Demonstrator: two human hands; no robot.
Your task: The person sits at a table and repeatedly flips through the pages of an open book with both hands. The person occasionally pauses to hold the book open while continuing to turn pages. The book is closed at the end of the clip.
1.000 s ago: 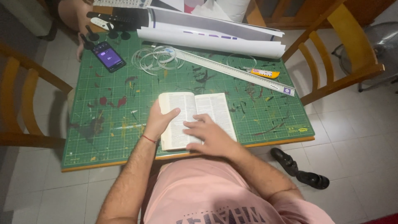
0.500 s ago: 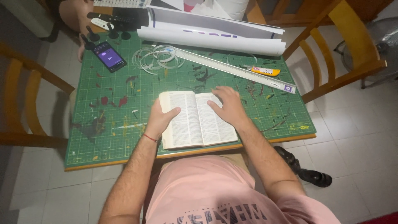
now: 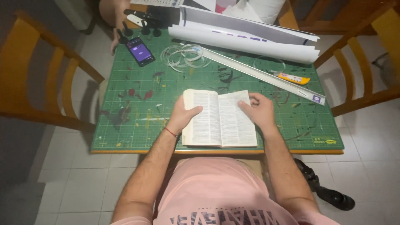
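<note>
a single head-worn camera looks steeply down from above the seated person, facing forward over the pink shirt at the bottom of the frame. the green gridded cutting mat on the tabletop (image 3: 137, 125) fills the middle, fairly near. wooden chairs (image 3: 37, 79) and pale tiled floor (image 3: 79, 187) frame the edges.

A green cutting mat (image 3: 137, 125), stained with paint, covers the desk (image 3: 216, 152). Near its far left corner lies a phone (image 3: 141, 51) with a lit purple screen. Just beside it to the right is a loose coil of clear strip (image 3: 185, 56). A long metal ruler (image 3: 266, 77) runs slantwise across the far right, with a yellow cutter (image 3: 293, 78) close against it. White paper rolls (image 3: 246, 35) lie along the far edge. Wooden chairs (image 3: 37, 71) stand at either side, and black shoes (image 3: 329, 193) rest on the tiled floor (image 3: 79, 183).
</note>
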